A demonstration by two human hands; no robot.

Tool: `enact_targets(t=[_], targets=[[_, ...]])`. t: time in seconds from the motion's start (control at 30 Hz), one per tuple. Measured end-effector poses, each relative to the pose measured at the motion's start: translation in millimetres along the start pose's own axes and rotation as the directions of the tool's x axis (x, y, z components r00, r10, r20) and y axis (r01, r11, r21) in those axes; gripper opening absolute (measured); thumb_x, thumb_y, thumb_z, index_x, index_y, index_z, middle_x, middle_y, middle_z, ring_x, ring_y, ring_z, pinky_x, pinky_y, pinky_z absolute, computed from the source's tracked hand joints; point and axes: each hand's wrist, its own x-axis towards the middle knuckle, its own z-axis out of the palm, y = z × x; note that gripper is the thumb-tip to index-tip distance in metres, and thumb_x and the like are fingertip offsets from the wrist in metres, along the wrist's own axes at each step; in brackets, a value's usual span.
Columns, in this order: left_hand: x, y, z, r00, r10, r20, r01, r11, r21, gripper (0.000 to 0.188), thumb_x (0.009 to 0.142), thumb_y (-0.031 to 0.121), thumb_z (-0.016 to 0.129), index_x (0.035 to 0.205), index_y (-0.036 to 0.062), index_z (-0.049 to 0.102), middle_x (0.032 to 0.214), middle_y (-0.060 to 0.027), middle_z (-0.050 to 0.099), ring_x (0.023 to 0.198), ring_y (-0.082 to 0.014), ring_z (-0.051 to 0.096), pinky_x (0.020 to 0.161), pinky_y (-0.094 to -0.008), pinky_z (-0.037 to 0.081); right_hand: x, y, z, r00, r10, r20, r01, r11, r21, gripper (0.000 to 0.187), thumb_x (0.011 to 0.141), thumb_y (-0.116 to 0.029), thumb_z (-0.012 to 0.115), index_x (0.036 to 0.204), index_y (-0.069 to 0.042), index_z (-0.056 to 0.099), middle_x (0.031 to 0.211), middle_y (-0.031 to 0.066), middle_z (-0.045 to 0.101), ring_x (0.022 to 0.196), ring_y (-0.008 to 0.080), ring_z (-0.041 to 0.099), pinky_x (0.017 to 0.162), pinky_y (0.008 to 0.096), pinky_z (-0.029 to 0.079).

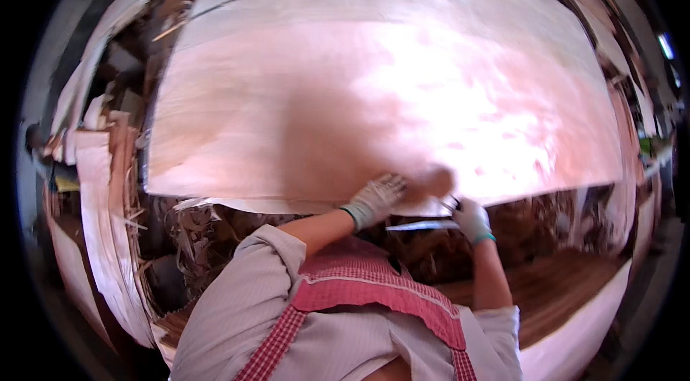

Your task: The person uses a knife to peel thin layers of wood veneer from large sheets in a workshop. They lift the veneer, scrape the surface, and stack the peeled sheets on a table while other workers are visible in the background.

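A large, pale pinkish wood veneer sheet (230,108) spreads out in front of me, its near edge slightly ragged. On that edge, my left hand (375,200) in a whitish knit glove lies with its fingers stretched over the surface. Just right of it, at the same edge, my right hand (472,220), also gloved, is closed round a small dark tool (454,203); blur and the fingers hide its exact kind. A thin pale sliver (422,225) shows below the edge beside this hand; I cannot tell whether it belongs to the tool.
Torn veneer scraps (194,226) lie in the dark gap between the sheet and me. Long veneer strips (104,201) hang at the left. A brown veneer stack (553,284) sits at the near right. A dark crack (223,4) crosses the far-left part of the surface.
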Motion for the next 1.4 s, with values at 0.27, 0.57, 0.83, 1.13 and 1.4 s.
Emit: enact_targets(t=[0.27,0.57,0.83,1.13,1.4], targets=[[10,22,-153,0.981,-0.122,-0.148,-0.181,-0.329,-0.927,0.054,0.091,0.013,0.061,0.139,0.0035,0.037,0.126,-0.0095,0.051,0.113,-0.0132,0.050,0.095,-0.0298,0.043,-86,-125,-157,0.808,-0.214,-0.549,0.357,0.919,0.167,0.006,0.087,-0.002,0.057,0.090,-0.001,0.052,0.071,0.0124,0.055,0.061,0.0167,0.053,0.057,0.0290,0.045],[-81,-104,-270,0.786,-0.494,-0.373,-0.531,-0.230,-0.816,0.011,0.095,0.010,0.055,0.103,0.0025,0.057,0.088,-0.0006,0.059,0.079,-0.0068,0.055,0.072,-0.0237,0.047,-17,-348,-161,0.596,-0.582,-0.554,0.757,0.638,0.144,0.013,0.082,-0.001,0.061,0.093,-0.003,0.055,0.060,0.0079,0.055,0.049,0.0132,0.051,0.048,0.0272,0.042],[-269,-322,-212,0.170,-0.978,-0.121,-0.359,0.053,-0.932,0.006,0.093,0.008,0.056,0.094,0.0038,0.061,0.083,0.0007,0.059,0.076,-0.0062,0.053,0.069,-0.0223,0.046,116,-574,-21,0.761,-0.638,-0.115,0.606,0.637,0.477,0.023,0.087,-0.017,0.064,0.105,-0.003,0.056,0.085,0.0154,0.067,0.078,0.0294,0.067,0.068,0.0359,0.051],[-375,-576,-104,-0.091,-0.902,-0.422,0.671,0.258,-0.695,0.020,0.091,0.020,0.057,0.090,0.0008,0.057,0.084,-0.0198,0.060,0.082,-0.0364,0.058,0.073,-0.0428,0.046,260,-712,145,0.810,-0.581,0.072,0.529,0.779,0.337,0.022,0.087,-0.021,0.062,0.086,0.000,0.056,0.071,0.0170,0.064,0.065,0.0329,0.063,0.059,0.0418,0.047],[-353,-715,-125,-0.089,-0.869,-0.487,0.736,0.272,-0.620,0.019,0.087,0.022,0.060,0.087,0.0033,0.059,0.092,-0.0193,0.061,0.092,-0.0390,0.056,0.079,-0.0452,0.046,329,-812,134,0.881,-0.444,0.163,0.213,0.679,0.702,0.016,0.088,-0.010,0.057,0.081,0.004,0.054,0.067,0.0100,0.060,0.057,0.0163,0.058,0.054,0.0315,0.045]])
